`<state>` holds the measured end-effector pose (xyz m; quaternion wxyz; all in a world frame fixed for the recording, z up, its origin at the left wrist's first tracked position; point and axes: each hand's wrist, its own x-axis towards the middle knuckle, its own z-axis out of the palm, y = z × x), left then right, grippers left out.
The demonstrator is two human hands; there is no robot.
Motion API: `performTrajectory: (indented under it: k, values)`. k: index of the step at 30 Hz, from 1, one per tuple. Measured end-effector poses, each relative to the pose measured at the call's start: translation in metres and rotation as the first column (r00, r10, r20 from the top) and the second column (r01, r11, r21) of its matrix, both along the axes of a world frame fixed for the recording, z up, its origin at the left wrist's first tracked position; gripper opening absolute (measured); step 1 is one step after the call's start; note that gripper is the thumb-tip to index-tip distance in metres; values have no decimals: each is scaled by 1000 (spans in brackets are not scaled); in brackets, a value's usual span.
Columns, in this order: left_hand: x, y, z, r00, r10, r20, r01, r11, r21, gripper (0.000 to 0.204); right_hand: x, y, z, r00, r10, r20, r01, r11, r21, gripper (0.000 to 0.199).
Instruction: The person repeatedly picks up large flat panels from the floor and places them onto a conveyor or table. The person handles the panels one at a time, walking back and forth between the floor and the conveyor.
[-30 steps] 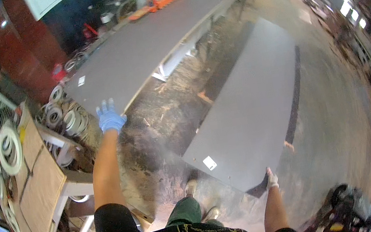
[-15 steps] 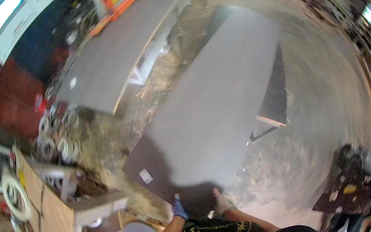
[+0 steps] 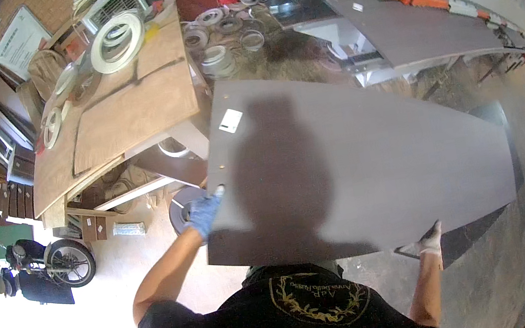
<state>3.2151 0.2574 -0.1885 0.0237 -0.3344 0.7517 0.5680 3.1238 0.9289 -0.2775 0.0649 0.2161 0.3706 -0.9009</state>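
Observation:
A large flat grey-brown panel spans the space in front of my body, with my shadow falling across it. Near its left end it carries a small white label. My left hand, in a blue glove, grips the left edge, thumb on the top face and fingers hidden underneath. At the near long edge, toward the right, my right hand in a pale glove holds on, thumb over the top. Part of a dark surface shows below the panel at the right.
A wooden-topped table bearing rolls of edge strip stands close at the left. Behind are more rolls on the floor and another grey panel on a machine. A motorbike is parked at the far left.
My view has swung left. My hands have moved from close together at the panel's near end to wide apart, the left on its end edge and the right along its long side.

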Motion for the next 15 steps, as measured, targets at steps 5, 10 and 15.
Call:
performTrajectory:
  k: [5,10,15]
  values:
    - [-2,-101,94,994,-26,111,42,989,-143,66,45,-147,41,973,-94,212,126,982,-144,66]
    - [-1,-306,51,980,154,127,-71,863,-501,63,92,-298,16,908,312,280,-147,863,-484,74]
    - [-125,-233,49,931,263,252,222,139,-965,67,84,-333,50,955,273,112,-188,856,-482,70]
